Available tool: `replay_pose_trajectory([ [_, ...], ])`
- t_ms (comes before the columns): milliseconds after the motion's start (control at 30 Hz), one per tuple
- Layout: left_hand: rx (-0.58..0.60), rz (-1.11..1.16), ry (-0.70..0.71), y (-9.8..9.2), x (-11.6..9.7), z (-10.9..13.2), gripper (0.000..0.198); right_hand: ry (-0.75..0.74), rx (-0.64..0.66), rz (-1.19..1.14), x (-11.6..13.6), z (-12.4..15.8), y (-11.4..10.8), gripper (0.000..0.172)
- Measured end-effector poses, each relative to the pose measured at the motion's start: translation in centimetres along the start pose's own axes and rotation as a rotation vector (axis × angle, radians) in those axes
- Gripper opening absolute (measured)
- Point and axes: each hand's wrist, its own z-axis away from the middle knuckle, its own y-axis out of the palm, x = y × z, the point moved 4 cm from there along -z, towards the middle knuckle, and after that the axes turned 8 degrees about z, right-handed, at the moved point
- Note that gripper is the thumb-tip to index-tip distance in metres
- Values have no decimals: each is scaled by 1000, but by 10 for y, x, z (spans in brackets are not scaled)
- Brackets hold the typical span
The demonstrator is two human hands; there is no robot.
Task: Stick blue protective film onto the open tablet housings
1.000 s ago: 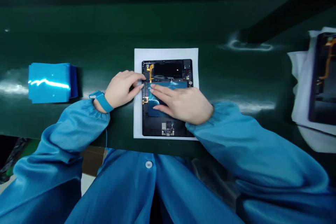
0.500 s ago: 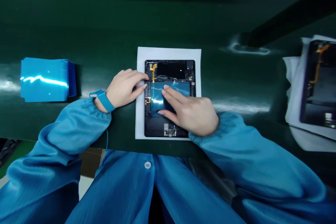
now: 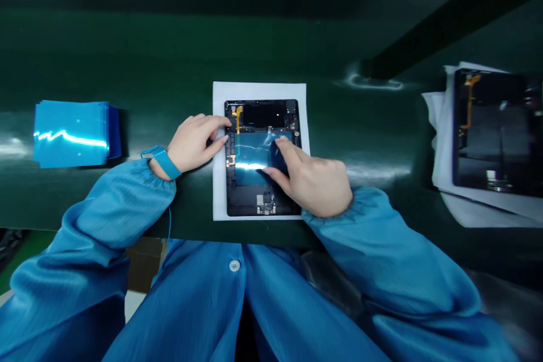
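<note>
An opened tablet body lies on a white sheet on the green belt. A shiny blue film covers its middle. My right hand rests on the right part of the film, fingers stretched out flat and pressing on it. My left hand, with a blue wrist strap, lies at the tablet's left edge, its fingertips touching the frame near an orange flex cable. Both arms wear blue sleeves.
A stack of blue films lies on the belt at the left. Another opened tablet on white sheets sits at the right. A dark bar crosses the belt at the upper right.
My right hand has slid from the film's left side across to its right side. My left hand has stayed at the tablet's left edge. The view has shifted slightly.
</note>
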Motion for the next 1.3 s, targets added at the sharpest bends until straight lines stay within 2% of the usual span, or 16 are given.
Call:
replay_pose_trajectory([
  [167, 121, -37, -132, -19, -11, -5, 42, -129, 103, 5, 20, 34, -20, 57],
  [233, 103, -97, -206, -29, -17, -15, 41, -170, 126, -14, 21, 43, -27, 51],
  [300, 35, -146, -234, -32, -22, -33, 34, -178, 84, -93, 11, 42, -31, 47],
  [400, -68, -188, -218, -16, -21, -67, 29, 11, -73, -317, -26, 19, -23, 39],
  [500, -127, -243, -221, 8, -12, -96, 33, 293, -236, -582, -65, -11, 4, 26],
  [600, -107, -291, -200, 22, -5, -111, 33, 422, -356, -758, -79, -31, 34, 19],
  [733, 36, -269, -141, 19, 0, -119, 31, 453, -365, -774, -72, -34, 55, 21],
  [867, 137, -219, -124, 12, 5, -119, 29, 392, -338, -737, -65, -28, 53, 25],
  [1067, 121, -151, 11, 12, 5, -113, 9, 388, -328, -758, -70, -28, 50, 24],
  [1300, 80, -134, 67, 14, 3, -109, 9, 399, -316, -724, -67, -27, 46, 24],
])
